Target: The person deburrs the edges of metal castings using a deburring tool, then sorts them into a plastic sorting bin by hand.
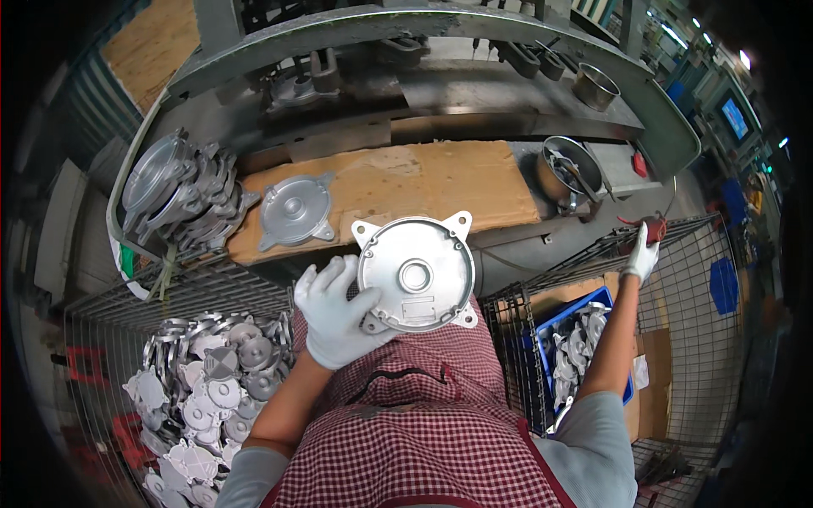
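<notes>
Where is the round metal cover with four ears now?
The left hand holds the round metal cover mid-picture, above the checked apron, before the cardboard sheet.

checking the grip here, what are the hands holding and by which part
The left hand grips a round metal cover by its lower left rim. The right hand is on a red knob by the wire cage.

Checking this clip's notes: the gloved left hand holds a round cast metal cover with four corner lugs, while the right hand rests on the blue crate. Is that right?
Not quite. The left hand does hold the round cast metal cover with corner lugs, but the right hand is not on the blue crate; it grips a red handle above the wire basket. The head view shows this.
</notes>
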`<state>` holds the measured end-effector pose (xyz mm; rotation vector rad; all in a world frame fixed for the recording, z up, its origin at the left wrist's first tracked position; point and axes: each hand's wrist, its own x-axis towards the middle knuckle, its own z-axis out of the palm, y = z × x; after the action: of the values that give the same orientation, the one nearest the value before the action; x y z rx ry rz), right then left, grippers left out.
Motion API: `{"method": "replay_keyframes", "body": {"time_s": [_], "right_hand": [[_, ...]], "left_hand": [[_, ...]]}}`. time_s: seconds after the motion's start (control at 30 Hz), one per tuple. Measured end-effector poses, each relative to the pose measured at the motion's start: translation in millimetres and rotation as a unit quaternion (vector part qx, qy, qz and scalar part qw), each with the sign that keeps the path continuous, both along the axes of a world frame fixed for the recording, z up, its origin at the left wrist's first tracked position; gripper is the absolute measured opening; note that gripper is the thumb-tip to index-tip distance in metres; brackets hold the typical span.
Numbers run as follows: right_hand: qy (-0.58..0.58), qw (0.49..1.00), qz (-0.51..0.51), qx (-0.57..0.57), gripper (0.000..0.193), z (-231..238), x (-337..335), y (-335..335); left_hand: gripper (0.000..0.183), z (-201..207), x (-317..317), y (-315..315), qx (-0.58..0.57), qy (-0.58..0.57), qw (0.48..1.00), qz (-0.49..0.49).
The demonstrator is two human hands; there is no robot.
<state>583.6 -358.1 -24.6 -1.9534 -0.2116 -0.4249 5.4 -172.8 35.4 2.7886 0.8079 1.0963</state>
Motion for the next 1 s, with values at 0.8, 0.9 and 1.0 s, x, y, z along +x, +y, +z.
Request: {"method": "replay_keyframes", "body": {"time_s": [0.8,0.9,1.0], "right_hand": [[0.412,0.728,-0.154,0.526,0.028,-236.3,-116.1,-257.6],[0.427,0.77,-0.196,0.431,0.031,-245.8,-92.9,-271.5],[0.395,0.846,-0.061,0.353,0.024,-222.2,-96.2,-221.7]], "left_hand": [[0.077,-85.5,12.8,-0.2,-0.222,0.162,0.951,-0.139],[0.073,-83.6,4.6,4.9,-0.222,0.151,0.956,-0.117],[0.065,-75.8,3.3,5.0,-0.237,0.137,0.958,-0.088]]}}
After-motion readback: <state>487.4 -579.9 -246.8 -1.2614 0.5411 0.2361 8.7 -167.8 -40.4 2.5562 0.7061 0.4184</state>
